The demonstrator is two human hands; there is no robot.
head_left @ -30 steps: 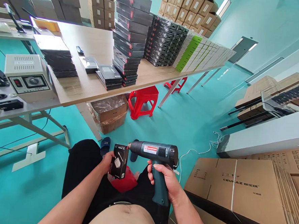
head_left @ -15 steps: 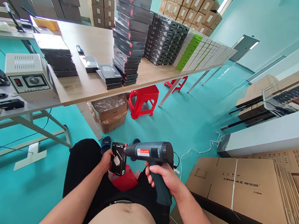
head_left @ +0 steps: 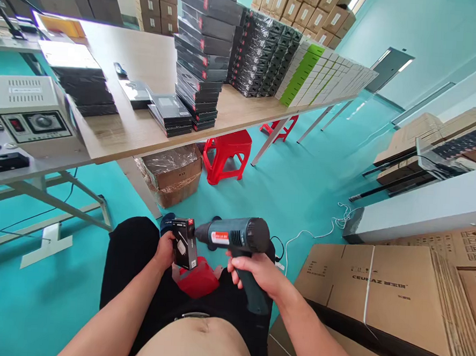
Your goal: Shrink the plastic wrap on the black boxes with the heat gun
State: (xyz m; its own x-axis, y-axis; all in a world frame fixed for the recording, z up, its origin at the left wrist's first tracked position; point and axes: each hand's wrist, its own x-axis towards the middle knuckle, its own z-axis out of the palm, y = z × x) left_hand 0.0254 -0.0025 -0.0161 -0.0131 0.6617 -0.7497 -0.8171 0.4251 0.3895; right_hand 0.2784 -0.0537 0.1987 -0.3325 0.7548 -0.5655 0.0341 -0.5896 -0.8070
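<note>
Between my knees, my left hand (head_left: 164, 251) grips a small black box (head_left: 183, 248) by its left edge. The box has a white adapter-like picture on its front and stands roughly upright. My right hand (head_left: 252, 270) is wrapped round the handle of a dark heat gun (head_left: 238, 236) with a red and white label. The gun's nozzle points left at the box's right side, very close to it; whether they touch I cannot tell. Below them shows a red seat (head_left: 199, 279) between my legs.
Ahead runs a wooden table (head_left: 242, 114) with tall stacks of black boxes (head_left: 203, 52) and white boxes (head_left: 328, 76). A red stool (head_left: 227, 155) and an open carton (head_left: 173, 177) are beneath it. Cartons (head_left: 380, 294) lie at the right. A white cable (head_left: 315, 235) crosses the floor.
My view has shifted slightly. The black box has turned, showing more of its right side, and the heat gun has moved a little left and up with my right hand.
</note>
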